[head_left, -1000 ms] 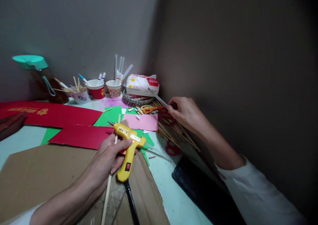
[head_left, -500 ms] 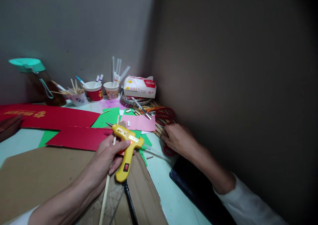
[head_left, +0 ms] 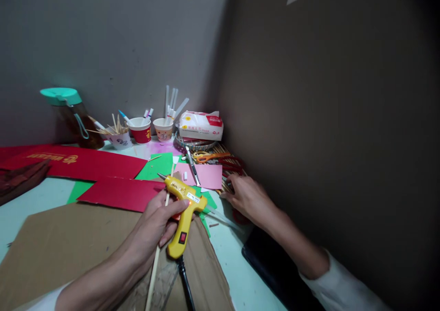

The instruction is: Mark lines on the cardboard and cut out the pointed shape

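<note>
My left hand [head_left: 160,221] is closed around a yellow hot glue gun [head_left: 185,212], its nozzle pointing up and left. The same hand also grips a thin wooden stick [head_left: 153,272], which runs down over the cardboard. A clear glue stick [head_left: 225,220] sticks out of the gun's back end. My right hand [head_left: 250,200] is at a bundle of wooden sticks [head_left: 237,154] by the wall, fingers curled and fingertips partly hidden. Red-handled scissors [head_left: 240,217] lie partly under it, and orange-handled scissors [head_left: 215,156] lie on the bundle.
Brown cardboard [head_left: 79,247] covers the near table. Red card [head_left: 99,162], green paper [head_left: 160,165] and pink paper [head_left: 211,176] with a utility knife [head_left: 193,166] lie beyond. Paper cups, a bottle [head_left: 77,123] and tissues [head_left: 201,126] line the wall. A black object [head_left: 271,267] sits right.
The view has shifted, so most things sit farther right and slightly lower. My left hand still holds the glue gun and stick; my right hand stays at the bundle, its fingers slightly moved.
</note>
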The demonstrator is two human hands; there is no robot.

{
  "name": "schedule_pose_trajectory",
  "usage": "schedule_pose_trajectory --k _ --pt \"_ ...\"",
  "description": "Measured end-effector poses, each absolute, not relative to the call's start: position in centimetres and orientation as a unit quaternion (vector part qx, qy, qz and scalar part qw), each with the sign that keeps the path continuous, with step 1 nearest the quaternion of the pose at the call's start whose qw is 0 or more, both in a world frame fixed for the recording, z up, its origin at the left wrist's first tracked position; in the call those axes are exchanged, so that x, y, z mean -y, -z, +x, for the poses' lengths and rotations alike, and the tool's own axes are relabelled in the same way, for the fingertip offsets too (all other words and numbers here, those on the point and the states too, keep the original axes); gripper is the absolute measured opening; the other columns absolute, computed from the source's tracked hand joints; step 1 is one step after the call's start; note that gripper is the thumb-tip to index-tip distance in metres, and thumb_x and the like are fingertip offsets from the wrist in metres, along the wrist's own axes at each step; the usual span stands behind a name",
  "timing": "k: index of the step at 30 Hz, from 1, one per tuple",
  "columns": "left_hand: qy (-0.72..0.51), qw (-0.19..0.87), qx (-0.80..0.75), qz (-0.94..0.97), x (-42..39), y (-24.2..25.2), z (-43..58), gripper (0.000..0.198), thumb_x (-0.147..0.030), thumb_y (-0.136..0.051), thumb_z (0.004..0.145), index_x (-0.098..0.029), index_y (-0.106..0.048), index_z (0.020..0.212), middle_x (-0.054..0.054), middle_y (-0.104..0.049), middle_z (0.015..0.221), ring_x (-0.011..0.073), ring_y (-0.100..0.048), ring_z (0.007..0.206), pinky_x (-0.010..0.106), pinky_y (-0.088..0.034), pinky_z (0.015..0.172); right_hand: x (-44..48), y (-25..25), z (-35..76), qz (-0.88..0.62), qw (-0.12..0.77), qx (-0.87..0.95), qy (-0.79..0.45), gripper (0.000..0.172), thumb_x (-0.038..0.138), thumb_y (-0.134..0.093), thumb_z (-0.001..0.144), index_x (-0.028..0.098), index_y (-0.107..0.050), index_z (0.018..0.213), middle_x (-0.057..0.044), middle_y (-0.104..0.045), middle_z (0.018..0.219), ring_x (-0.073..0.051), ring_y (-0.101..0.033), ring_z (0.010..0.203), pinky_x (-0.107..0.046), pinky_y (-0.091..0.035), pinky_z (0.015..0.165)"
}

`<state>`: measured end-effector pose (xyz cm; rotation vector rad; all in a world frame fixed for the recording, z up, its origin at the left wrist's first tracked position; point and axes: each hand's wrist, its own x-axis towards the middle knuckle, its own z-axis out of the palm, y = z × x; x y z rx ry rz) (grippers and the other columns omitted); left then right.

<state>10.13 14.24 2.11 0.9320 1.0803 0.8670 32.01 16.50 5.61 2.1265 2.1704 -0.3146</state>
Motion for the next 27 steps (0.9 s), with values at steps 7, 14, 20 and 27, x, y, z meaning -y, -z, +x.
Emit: schedule_pose_trajectory --k 7,14,20,27 --pt "-0.385 0.666 -0.481 0.420 -14.4 -1.3 10.2 0.057 -0.044 -0.073 0.082 -0.017 -0.046 0.124 0.000 -0.068 0.073 -0.0006 -0.029 0.032 0.013 -0.018 0.034 -17.3 -5.6 31.1 0.696 0.057 -0.703 0.131 0.025 0.038 -0.067 0.099 0.016 -0.069 0.111 -0.006 -0.072 0.108 -0.020 -0.071 0.094 -0.038 -0.060 0.083" --pt "-0.388 0.661 -0.477 0.429 -14.5 -1.2 10.1 0.043 -0.046 -0.073 0.082 -0.019 -0.048 0.106 -0.003 -0.063 0.069 -0.0008 -0.028 0.032 0.014 -0.017 0.035 -17.4 -6.9 33.9 0.706 -0.001 -0.694 0.143 0.025 0.038 -0.064 0.101 0.015 -0.067 0.109 -0.005 -0.070 0.105 -0.019 -0.069 0.090 -0.038 -0.059 0.081" --pt "-0.385 0.667 -0.475 0.426 -14.4 -1.3 10.2 0.045 -0.045 -0.073 0.082 -0.018 -0.047 0.107 0.006 -0.074 0.078 -0.0017 -0.029 0.033 0.013 -0.017 0.036 -17.7 -6.8 35.3 0.671 -0.059 -0.712 0.199 0.023 0.036 -0.063 0.102 0.014 -0.067 0.106 -0.002 -0.070 0.095 -0.015 -0.069 0.079 -0.032 -0.059 0.071" --pt "-0.379 0.668 -0.478 0.427 -14.4 -1.5 10.1 0.046 -0.044 -0.073 0.083 -0.018 -0.048 0.110 0.009 -0.076 0.079 -0.0012 -0.030 0.033 0.013 -0.017 0.035 -17.4 -4.0 34.9 0.607 -0.121 -0.769 0.162 0.027 0.034 -0.061 0.103 0.018 -0.064 0.126 -0.008 -0.068 0.121 -0.021 -0.069 0.103 -0.043 -0.059 0.091"
